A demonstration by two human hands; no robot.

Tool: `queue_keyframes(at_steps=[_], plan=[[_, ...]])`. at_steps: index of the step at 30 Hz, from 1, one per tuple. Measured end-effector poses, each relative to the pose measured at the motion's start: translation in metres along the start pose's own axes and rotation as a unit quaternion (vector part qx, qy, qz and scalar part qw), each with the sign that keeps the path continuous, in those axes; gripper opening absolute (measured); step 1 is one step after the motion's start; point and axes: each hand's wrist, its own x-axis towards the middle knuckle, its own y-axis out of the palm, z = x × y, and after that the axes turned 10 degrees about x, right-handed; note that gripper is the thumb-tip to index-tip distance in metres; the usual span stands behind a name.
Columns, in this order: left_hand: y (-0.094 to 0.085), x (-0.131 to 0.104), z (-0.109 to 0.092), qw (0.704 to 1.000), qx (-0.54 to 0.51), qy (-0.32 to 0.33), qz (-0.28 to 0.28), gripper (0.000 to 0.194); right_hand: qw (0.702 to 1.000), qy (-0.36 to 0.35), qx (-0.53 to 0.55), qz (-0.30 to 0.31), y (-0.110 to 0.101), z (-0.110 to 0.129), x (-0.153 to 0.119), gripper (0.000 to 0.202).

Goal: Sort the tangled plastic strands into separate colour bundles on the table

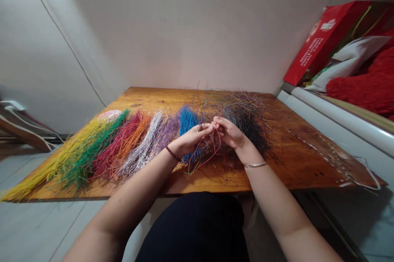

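My left hand [193,136] and my right hand [229,132] meet over the middle of a wooden table [301,159], fingertips touching. Both pinch thin coloured wires [209,153], mostly red, that loop down between them. Just behind my right hand lies a tangled pile of mixed dark wires [246,118]. To the left, sorted bundles fan out: blue [187,120], purple [168,130], white [144,145], orange [129,141], red [112,147], green [89,155] and yellow [52,165].
A pink object [108,115] lies behind the green bundle. Right of the table stands a white ledge [332,116] with a red box [323,42], a white bag [353,58] and red fluffy fabric [366,85]. A wall stands close behind the table.
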Motion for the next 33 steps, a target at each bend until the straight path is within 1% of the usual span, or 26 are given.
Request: queue_keyframes(at_steps=[4,8,12,17,22,26,33], plan=[[-0.001,0.0,0.001,1.0,-0.009,-0.004,0.004,0.039,1.0,-0.002,-0.009,0.0,0.0,0.002,-0.001,0.03],[-0.003,0.002,0.005,1.0,0.002,-0.003,-0.016,0.042,1.0,-0.001,-0.006,0.007,0.001,0.001,-0.001,0.029],[-0.004,0.003,0.007,1.0,0.015,0.0,-0.021,0.045,1.0,0.0,-0.014,0.0,0.001,0.001,-0.001,0.029],[-0.002,0.003,0.006,0.999,0.033,0.007,-0.035,0.045,1.0,-0.003,-0.028,0.011,0.002,0.001,-0.001,0.031],[-0.002,0.006,0.01,0.998,0.04,0.025,-0.042,0.043,0.999,-0.016,-0.036,0.007,0.003,0.0,0.0,0.031],[-0.003,0.008,0.013,0.998,0.036,0.021,-0.041,0.045,0.998,-0.023,-0.055,-0.013,0.005,0.0,0.0,0.033],[-0.001,0.005,0.008,0.998,0.046,0.014,-0.043,0.048,0.996,-0.041,-0.082,-0.017,0.005,-0.001,0.001,0.033]])
